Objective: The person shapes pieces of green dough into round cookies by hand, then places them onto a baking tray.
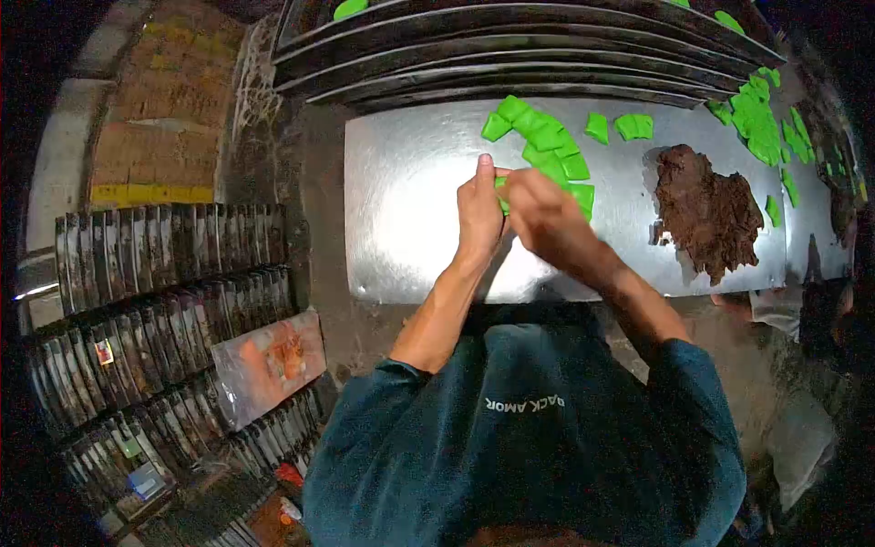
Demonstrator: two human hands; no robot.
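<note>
My left hand point(479, 215) is closed around a small green dough piece point(501, 185), its thumb pointing up. My right hand point(554, 224) is right beside it, over the same piece. Its fingers are smeared by motion, so their grip cannot be made out. Just beyond my hands, flat green dough pieces point(545, 139) overlap in a curved row on the metal tabletop point(401, 201). One green piece point(581, 197) lies partly behind my right hand.
A brown, crumbly dough-like mass point(706, 211) lies to the right. More green pieces point(756, 123) spread beyond it. Stacked dark trays point(510, 55) line the table's far edge. At left stand racks of dark metal trays point(164, 319) with a clear plastic bag point(273, 365) on them.
</note>
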